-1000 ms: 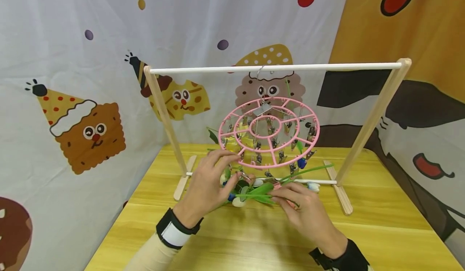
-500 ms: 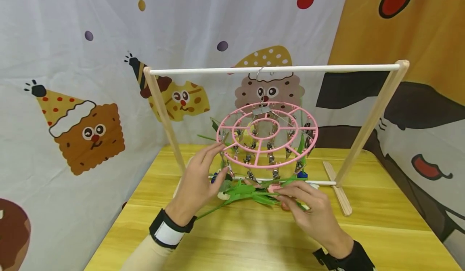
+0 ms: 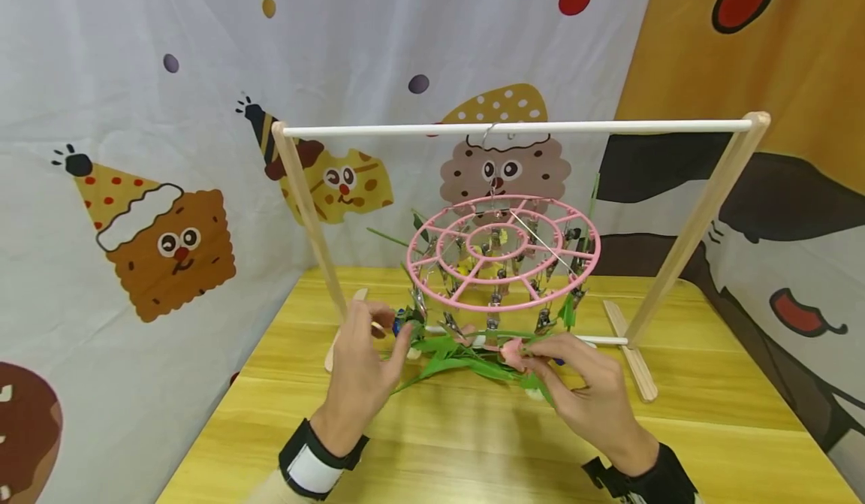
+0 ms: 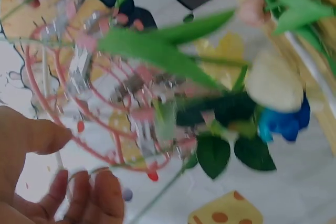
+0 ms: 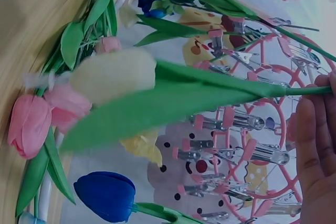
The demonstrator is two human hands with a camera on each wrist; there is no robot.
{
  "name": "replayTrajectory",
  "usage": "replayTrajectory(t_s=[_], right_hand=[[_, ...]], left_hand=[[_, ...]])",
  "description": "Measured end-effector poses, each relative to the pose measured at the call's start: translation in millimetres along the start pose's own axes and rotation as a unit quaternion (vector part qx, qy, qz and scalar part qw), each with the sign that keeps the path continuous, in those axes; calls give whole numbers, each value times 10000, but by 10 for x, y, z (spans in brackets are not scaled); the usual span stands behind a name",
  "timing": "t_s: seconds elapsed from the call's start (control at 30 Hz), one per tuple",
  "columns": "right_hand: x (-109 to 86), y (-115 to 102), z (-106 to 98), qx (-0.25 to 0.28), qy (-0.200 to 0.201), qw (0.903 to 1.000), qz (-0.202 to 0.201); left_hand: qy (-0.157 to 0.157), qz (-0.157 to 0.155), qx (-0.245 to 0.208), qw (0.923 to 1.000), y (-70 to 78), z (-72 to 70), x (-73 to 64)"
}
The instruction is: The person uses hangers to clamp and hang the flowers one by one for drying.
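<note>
A pink round clip hanger (image 3: 503,252) with many metal clips hangs from the rack's white bar, with flowers clipped to it. My left hand (image 3: 361,365) is at its left edge, thumb and fingers apart, beside a blue flower (image 3: 400,324) with dark leaves. In the left wrist view the fingers (image 4: 107,192) hold nothing. My right hand (image 3: 584,391) is low at the right, pinching the green stem (image 5: 304,91) of a white tulip (image 5: 113,74), whose head hangs downward. A pink tulip (image 3: 513,354) overlaps its fingertips in the head view.
A pile of artificial flowers with green leaves (image 3: 466,365) lies on the wooden table (image 3: 459,444) under the hanger. The rack's wooden legs (image 3: 696,226) stand at both sides, with a low white bar (image 3: 601,340) between. A printed curtain (image 3: 338,46) hangs behind.
My left hand has drawn away from the hanger's rim, moving left and down. The hanger has turned and its clips have shifted. My right hand stays near the same spot.
</note>
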State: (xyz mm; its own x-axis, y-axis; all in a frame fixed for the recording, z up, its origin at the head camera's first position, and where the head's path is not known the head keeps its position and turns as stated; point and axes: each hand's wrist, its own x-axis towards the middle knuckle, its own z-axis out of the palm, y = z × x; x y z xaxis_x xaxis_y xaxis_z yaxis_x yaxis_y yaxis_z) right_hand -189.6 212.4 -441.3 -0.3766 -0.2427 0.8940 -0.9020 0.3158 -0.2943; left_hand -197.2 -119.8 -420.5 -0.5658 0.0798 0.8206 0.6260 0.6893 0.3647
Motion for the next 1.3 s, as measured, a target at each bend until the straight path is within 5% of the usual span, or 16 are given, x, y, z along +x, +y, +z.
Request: replayTrajectory(t_s=[0.2,0.47,0.67,1.0,1.3], right_hand=[[1,-11,19,30,123,9999,24],[9,-26,130,398,313,9987,66],[44,-54,202,475,525,9970,309],[114,-136,279,431,607,9949,674],[165,-224,328,471,433,9909,1182]], left_hand=[[-566,905,-1004,9892,228,182,-118],[-1374,745,-773,9847,528,403,-74],[-1291,480,-718,9879,551,440,-19],[-778,602,-706,9926,507,483,-19],[-494,77,-895,9947,506,517,87]])
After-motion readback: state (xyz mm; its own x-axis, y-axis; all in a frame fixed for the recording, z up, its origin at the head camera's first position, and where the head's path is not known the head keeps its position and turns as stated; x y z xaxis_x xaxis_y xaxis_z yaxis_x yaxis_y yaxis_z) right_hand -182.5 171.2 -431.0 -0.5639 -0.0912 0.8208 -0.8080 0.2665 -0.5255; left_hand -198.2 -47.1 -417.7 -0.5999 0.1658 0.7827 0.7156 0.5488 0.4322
